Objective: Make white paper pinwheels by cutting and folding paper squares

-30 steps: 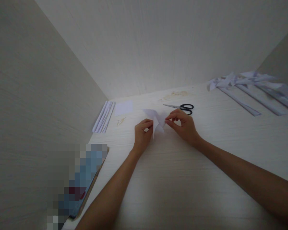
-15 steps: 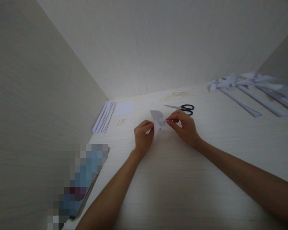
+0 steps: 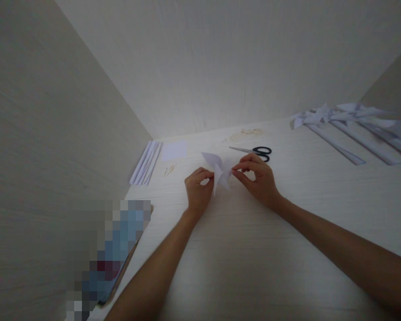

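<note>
Left hand (image 3: 197, 189) & right hand (image 3: 259, 180) are both pinching a small folded white paper piece (image 3: 219, 170), holding it just above the table (image 3: 240, 249) btwn them, fingertips clamped on opposite edges. Black-handled scissors (image 3: 254, 151) are lying just behind the right hand; a stack of paper strips (image 3: 146, 162), a white paper square (image 3: 173, 150) & toothpicks (image 3: 169, 169) are sitting far left, w/ finished paper pinwheels (image 3: 350, 125) lying far right.

Folded white paper (image 3: 219, 169), pinched aloft
</note>
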### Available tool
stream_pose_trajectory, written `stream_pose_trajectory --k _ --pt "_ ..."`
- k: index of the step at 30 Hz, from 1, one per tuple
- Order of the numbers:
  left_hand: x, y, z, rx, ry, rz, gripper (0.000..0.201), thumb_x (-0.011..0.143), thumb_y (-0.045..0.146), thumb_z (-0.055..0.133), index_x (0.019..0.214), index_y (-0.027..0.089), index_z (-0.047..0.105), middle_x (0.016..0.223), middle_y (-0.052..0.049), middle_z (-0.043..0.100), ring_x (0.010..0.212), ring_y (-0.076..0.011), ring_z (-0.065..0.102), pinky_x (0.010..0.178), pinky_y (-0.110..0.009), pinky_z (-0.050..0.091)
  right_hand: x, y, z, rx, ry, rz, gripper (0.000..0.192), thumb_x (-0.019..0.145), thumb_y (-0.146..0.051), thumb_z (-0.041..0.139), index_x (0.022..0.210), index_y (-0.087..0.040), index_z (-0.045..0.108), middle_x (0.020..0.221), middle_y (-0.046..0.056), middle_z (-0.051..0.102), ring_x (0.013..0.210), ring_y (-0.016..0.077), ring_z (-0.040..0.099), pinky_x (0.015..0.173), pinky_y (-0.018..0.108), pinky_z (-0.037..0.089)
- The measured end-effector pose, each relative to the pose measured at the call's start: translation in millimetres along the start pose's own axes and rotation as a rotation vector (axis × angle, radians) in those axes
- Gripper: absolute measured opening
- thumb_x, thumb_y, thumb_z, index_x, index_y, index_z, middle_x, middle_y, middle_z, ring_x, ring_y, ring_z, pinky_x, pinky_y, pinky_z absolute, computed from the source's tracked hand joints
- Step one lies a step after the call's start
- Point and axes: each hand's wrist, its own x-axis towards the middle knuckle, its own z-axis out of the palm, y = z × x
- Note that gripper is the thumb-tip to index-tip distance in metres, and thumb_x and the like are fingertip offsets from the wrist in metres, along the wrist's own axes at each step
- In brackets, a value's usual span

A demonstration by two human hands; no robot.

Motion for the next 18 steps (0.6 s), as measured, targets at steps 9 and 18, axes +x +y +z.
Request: stream_pose_trajectory --k 9,18 --pt "-3.2 4.1 3.3 -0.045 -0.089 -0.008 0.014 0.063 0.004 0.058 0.059 0.016 0.064 0.054 0.002 0.056 0.05 -0.0069 0.05 0.048 -0.018 0.04 -3.6 -1.9 1.9 -0.086 -0.058 -0.086 0.005 0.073 -0.02 0.058 0.076 -0.02 0.062 0.074 0.002 0.05 0.068 0.0132 0.05 0.061 0.03 0.042" --pt "-2.5 2.2 4.3 -0.042 -0.113 -0.014 0.011 0.063 0.006 0.06 0.062 0.016 0.065 0.055 0.001 0.058 0.051 -0.0069 0.05 0.049 -0.018 0.04 -3.6 -0.9 2.6 -0.101 -0.086 -0.064 0.005 0.076 -0.018 0.055 0.075 -0.019 0.059 0.074 0.002 0.051 0.069 0.0134 0.049 0.062 0.029 0.041"
